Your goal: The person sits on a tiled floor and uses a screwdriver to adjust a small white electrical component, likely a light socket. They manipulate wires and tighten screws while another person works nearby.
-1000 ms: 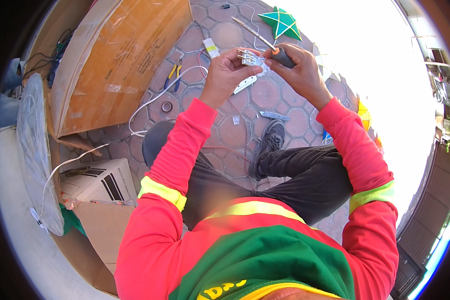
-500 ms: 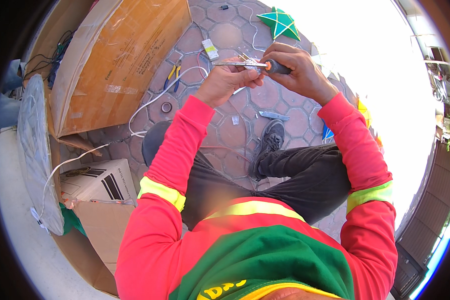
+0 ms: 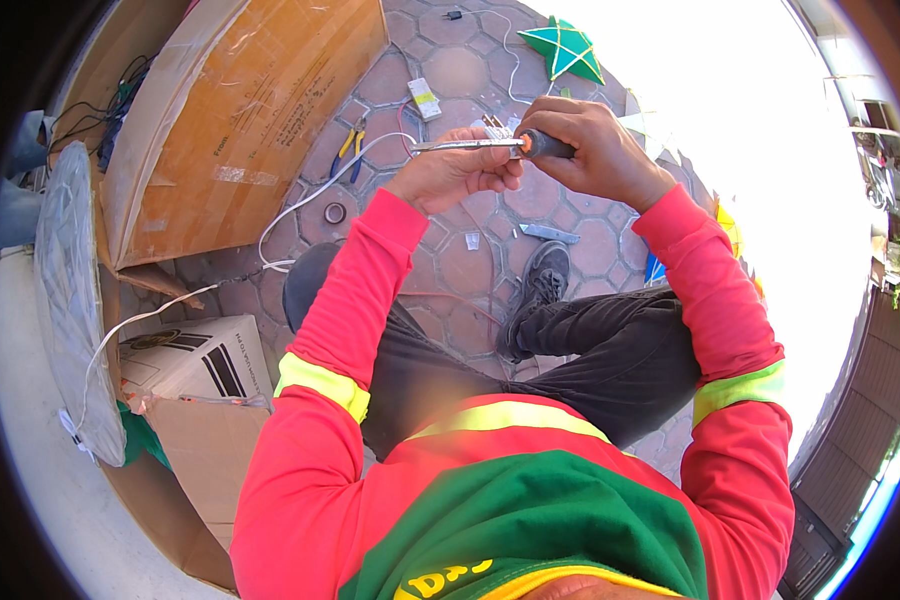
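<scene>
My right hand (image 3: 595, 145) is wrapped round the dark handle of a screwdriver (image 3: 470, 144). An orange collar joins the handle to its metal shaft, which points left across the fingers of my left hand (image 3: 445, 175). Those fingers are closed round a small whitish piece with brass-coloured prongs (image 3: 494, 124), which looks like a plug. Most of it is hidden behind the shaft and fingers. Beyond my left hand lies a white block with a yellow band (image 3: 424, 99), with a thin red wire by it.
Yellow-and-blue pliers (image 3: 348, 150), a roll of dark tape (image 3: 335, 212), a utility knife (image 3: 549, 233) and a small clear piece (image 3: 472, 241) lie on the paving. A white cord (image 3: 310, 197) runs past the large cardboard box (image 3: 240, 130). A green star (image 3: 565, 50) lies at the far side.
The screwdriver has shifted a little left and down, together with my right hand. The whitish piece is now more hidden, and my left fingers have moved slightly.
</scene>
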